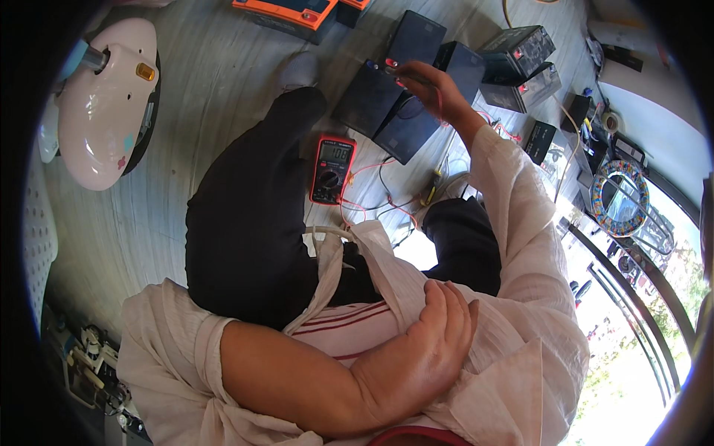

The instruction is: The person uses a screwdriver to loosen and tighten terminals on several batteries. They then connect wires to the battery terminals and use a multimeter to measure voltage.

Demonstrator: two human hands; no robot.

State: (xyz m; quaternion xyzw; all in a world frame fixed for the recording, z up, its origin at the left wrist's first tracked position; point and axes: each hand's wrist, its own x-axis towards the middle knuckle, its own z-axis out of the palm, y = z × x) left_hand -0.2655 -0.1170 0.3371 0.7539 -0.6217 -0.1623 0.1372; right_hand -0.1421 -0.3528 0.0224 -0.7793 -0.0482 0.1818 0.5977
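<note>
My right hand (430, 91) reaches out over a group of dark box-shaped batteries (370, 98). Its fingers are closed on slim multimeter probes, mostly hidden by the hand, whose tips are close to the red-marked terminals; whether they touch I cannot tell. A red lead and a dark lead loop down from this hand. Between my legs lies a red and black digital multimeter (332, 169) with its display lit and leads running off it. My left hand (424, 346) lies across my body against the loose light shirt, fingers extended side by side, holding nothing.
More black batteries (520, 56) stand at the right, and orange-topped ones (290, 15) at the far edge. Tangled wires and a yellow-handled tool (429, 195) lie near my right foot. A pale pink scooter part (108, 104) stands at the left, with a glass doorway at the right.
</note>
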